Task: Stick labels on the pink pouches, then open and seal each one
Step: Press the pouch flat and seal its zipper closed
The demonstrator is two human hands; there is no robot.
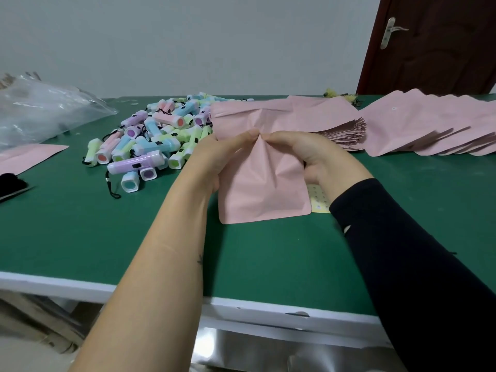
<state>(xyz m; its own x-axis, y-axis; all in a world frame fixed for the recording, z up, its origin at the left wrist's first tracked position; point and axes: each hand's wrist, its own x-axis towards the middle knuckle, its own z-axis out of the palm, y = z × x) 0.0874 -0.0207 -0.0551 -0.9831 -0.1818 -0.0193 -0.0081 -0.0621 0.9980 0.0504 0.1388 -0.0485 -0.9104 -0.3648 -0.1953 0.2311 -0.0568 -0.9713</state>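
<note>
I hold one pink pouch point(264, 181) upright over the middle of the green table point(107, 232). My left hand point(217, 157) and my right hand point(308, 157) both pinch its front wall near the middle, thumbs almost touching, so the film puckers there. The pouch's top edge is near the zip strip, crumpled. A yellow label sheet point(319, 201) with small dots lies on the table, partly hidden behind the pouch and my right wrist. A thick stack of flat pink pouches point(338, 130) lies just behind my right hand.
A heap of small pastel flashlights point(150, 140) with black cords lies left of the pouch. More pink pouches point(440, 124) fan out at the right. A clear plastic bag point(40, 108) and one pink pouch point(24, 158) sit far left. The table's white front edge point(80, 285) is near.
</note>
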